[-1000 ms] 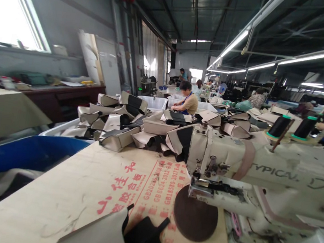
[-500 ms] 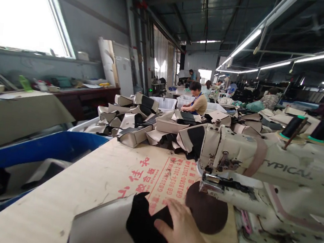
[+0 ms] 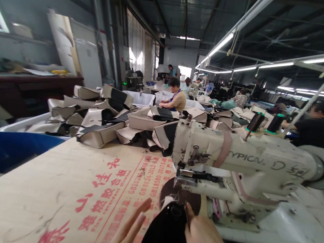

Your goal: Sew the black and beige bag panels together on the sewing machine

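Observation:
A glossy black piece of sheet material [image 3: 167, 232] stands at the bottom centre, its rounded far end just short of the sewing machine's [image 3: 200, 150] needle area. At its right edge my right hand [image 3: 208, 237] is closed on it, index finger pointing forward along the edge. On the other side my left hand [image 3: 129, 232] is raised with its fingers stretched out, beside the black piece; whether it touches cannot be made out. A small whitish scrap or flap [image 3: 167, 202] shows at the piece's far end, over a dark brown round pad [image 3: 196, 204].
The plywood table [image 3: 83, 183] bears red printed characters. Beige and black sewn covers [image 3: 102, 130] are heaped behind it. A blue bin [image 3: 13, 150] stands left. Black thread spools [image 3: 274, 123] top the machine. One co-worker [image 3: 178, 98] sits beyond the heap, another person [image 3: 318, 125] is at right.
My view has swung right. The beige and black piece under my right hand has gone from its earlier place; a glossy black surface now faces me near the machine. My left hand has come into view.

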`<act>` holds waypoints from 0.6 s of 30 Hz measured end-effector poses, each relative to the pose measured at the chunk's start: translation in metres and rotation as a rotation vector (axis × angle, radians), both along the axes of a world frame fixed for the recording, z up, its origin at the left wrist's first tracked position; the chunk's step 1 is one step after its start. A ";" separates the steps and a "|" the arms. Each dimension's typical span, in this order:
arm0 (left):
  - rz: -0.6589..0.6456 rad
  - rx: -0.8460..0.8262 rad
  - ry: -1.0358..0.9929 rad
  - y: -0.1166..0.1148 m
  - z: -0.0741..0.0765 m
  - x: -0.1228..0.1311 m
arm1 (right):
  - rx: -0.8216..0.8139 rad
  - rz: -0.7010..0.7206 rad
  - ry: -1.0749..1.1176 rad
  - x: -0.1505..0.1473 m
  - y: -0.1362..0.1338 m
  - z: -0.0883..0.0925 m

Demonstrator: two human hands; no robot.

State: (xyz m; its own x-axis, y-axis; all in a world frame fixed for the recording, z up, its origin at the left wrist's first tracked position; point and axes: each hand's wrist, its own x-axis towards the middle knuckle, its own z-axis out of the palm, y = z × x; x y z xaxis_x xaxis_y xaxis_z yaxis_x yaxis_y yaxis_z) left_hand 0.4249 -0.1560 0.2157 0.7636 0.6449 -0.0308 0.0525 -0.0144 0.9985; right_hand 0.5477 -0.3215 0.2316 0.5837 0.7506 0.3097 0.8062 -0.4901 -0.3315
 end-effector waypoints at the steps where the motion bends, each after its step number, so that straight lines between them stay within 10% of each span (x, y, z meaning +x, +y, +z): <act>1: -0.045 0.090 0.005 -0.002 0.004 -0.002 | -0.038 -0.009 0.013 0.004 -0.001 0.001; 6: -0.234 0.582 0.105 0.017 0.009 0.004 | -0.218 0.086 0.034 0.020 -0.004 0.013; 10: -0.403 0.582 0.127 0.034 0.018 0.023 | -0.278 0.092 0.017 0.031 -0.007 0.010; 18: -0.462 0.473 0.045 0.023 0.037 0.065 | 0.133 0.201 0.202 0.047 0.009 -0.011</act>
